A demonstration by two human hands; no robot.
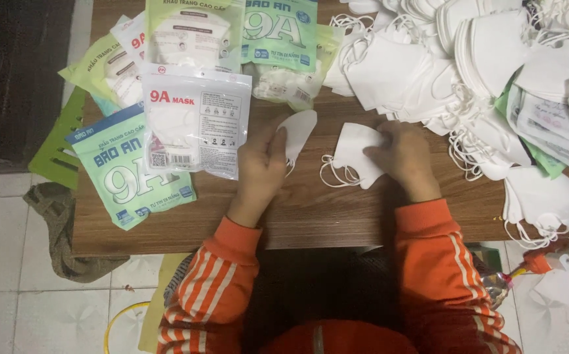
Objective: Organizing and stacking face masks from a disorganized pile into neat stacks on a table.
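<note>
My left hand point(259, 170) rests on the wooden table point(310, 216) and grips a folded white face mask point(299, 131) that sticks up from its fingers. My right hand point(402, 157) presses down on another white mask point(353, 154), whose ear loops trail off to the left. Both sleeves are orange with white stripes. Just left of my left hand lies a white plastic mask packet point(196, 124).
A large heap of loose white masks point(468, 59) covers the table's far right. Green and white mask packets point(133, 174) lie spread over the left and back. More masks hang over the right edge point(540, 203). Cloth lies on the tiled floor at left point(61, 229).
</note>
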